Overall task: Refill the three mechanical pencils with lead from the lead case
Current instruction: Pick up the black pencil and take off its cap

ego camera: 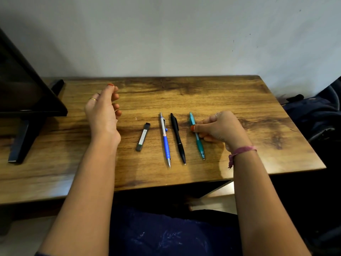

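Note:
Three mechanical pencils lie side by side on the wooden table point(239, 100), tips toward me: a blue and silver pencil point(165, 140), a black pencil point(178, 138) and a teal pencil point(200, 146). A dark lead case point(143, 137) lies left of them. My right hand point(221, 127) pinches the middle of the teal pencil, which still rests on the table. Held above the table to the left of the lead case, my left hand point(103, 109) is empty, with its fingers loosely curled and apart.
A black monitor point(22, 85) on its stand point(24, 137) occupies the table's left side. A dark bag point(317, 115) sits beyond the right edge. The wall runs right behind the table. My lap lies under the near edge.

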